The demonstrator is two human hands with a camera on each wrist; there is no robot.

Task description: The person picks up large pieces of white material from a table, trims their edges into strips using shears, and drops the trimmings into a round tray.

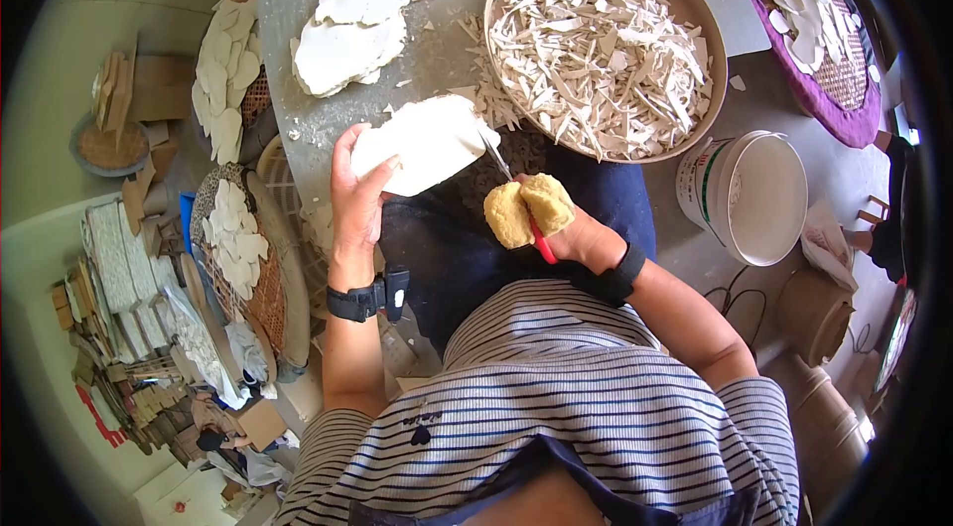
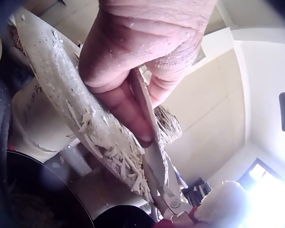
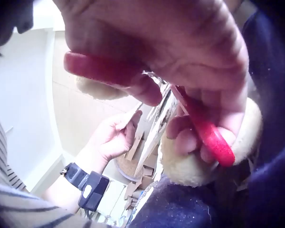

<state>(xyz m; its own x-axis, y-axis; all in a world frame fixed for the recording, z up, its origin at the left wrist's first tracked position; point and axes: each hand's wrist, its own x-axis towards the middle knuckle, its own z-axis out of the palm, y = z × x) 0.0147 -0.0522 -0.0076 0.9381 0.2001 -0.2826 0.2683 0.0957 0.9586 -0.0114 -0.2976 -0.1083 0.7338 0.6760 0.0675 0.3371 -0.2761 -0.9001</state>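
A thin, flat white sheet (image 1: 427, 144) with a ragged upper edge is pinched between thumb and fingers of my left hand (image 1: 359, 198) over the lap. My right hand (image 1: 588, 240) grips red-handled scissors (image 3: 206, 128), its fingers through the loops. Thick yellow spongy padding (image 1: 508, 215) is fixed around the handles. The scissor blades (image 1: 493, 154) reach the sheet's right edge. In the left wrist view the sheet runs down edge-on from the left fingers to the scissors' pivot (image 2: 175, 202).
A round tray (image 1: 715, 79) heaped with white strips sits on the grey table (image 1: 298, 119), its edge overhanging the lap. Larger white sheets (image 1: 347, 40) lie at the table's left. A white bucket (image 1: 690, 184) stands right. Woven trays (image 1: 283, 278) with white pieces are at the left, another (image 1: 844, 99) far right.
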